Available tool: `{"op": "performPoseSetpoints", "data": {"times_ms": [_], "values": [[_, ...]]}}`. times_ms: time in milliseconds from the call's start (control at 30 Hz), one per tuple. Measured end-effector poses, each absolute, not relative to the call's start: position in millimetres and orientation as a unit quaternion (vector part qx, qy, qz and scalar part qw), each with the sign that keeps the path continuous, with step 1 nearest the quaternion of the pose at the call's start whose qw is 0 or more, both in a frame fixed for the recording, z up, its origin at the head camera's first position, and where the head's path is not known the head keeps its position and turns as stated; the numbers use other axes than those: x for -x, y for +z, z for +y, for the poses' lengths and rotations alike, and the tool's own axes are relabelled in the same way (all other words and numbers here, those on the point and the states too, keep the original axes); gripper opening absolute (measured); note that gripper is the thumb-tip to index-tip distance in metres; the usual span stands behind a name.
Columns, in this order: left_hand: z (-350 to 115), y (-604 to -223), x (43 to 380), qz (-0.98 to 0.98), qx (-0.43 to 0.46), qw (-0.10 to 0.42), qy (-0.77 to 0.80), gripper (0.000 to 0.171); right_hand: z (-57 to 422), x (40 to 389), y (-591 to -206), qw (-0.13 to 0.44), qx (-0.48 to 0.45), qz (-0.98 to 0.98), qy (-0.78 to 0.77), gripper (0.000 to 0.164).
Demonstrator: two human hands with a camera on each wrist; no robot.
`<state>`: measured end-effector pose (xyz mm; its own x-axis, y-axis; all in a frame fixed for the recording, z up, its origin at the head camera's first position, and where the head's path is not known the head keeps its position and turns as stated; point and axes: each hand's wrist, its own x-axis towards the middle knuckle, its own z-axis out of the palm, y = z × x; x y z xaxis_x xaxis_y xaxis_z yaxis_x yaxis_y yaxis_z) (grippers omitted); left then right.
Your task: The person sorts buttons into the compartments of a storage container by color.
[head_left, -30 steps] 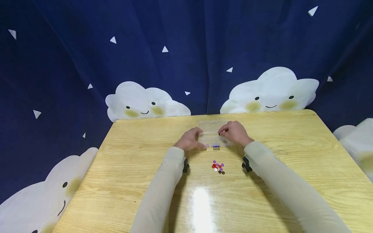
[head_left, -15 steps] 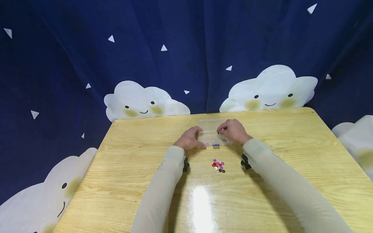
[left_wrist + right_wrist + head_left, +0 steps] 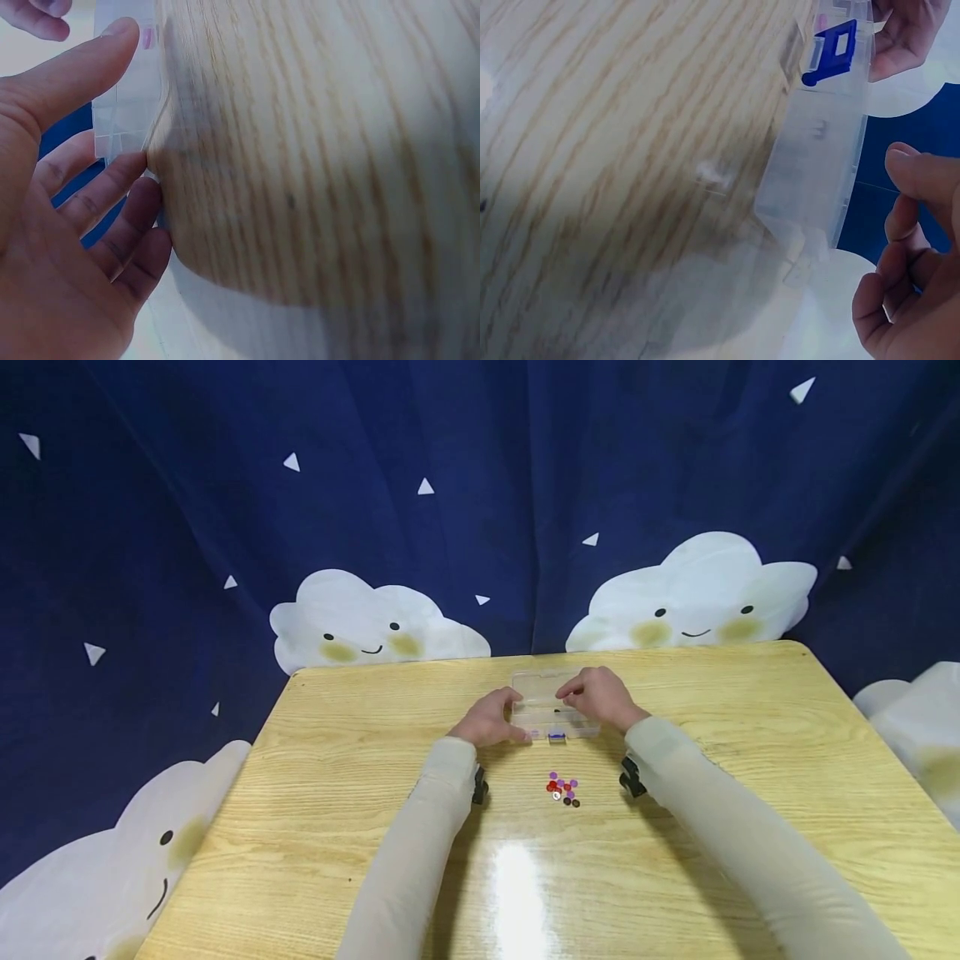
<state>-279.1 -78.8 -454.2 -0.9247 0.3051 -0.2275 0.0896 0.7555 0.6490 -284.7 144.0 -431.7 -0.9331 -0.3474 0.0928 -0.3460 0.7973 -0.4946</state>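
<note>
Box [image 3: 806, 161] of clear plastic — my left grip [image 3: 487, 718] holds one end; my right grip [image 3: 602, 697], loosely curled, hovers above — buttons [image 3: 567, 787] nearer me.

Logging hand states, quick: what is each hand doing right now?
Left hand: holding the clear box at its left end.
Right hand: open, fingers loosely curled above the clear box, nothing visible in them.

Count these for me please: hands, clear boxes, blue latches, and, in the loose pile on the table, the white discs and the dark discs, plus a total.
Hands: 2, a left hand and a right hand
Clear box: 1
Blue latch: 1
White disc: 1
Dark discs: 2
Total: 7
</note>
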Motion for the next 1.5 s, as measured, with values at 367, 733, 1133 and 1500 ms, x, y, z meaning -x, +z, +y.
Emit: {"op": "performPoseSetpoints", "data": {"times_ms": [367, 733, 1133, 1500], "values": [[-76.8, -451.7, 278.4, 0.926, -0.103, 0.160, 0.325, 0.075, 149.9, 281.6, -421.3, 0.001, 0.201, 0.944, -0.261, 0.017], [-77.5, -451.9, 279.6, 0.926, -0.109, 0.156, 0.325, 0.075, 156.6, 264.1, -418.1, 0.007, 0.236, 0.930, -0.282, 0.013], [-78.2, -454.3, 280.4, 0.926, -0.120, 0.146, 0.326, 0.074, 154.4, 232.9, -414.9, 0.021, 0.298, 0.909, -0.292, 0.011], [-78.0, -453.9, 279.2, 0.928, -0.123, 0.147, 0.320, 0.073, 144.5, 219.2, -422.9, 0.045, 0.351, 0.896, -0.267, 0.014]]}}
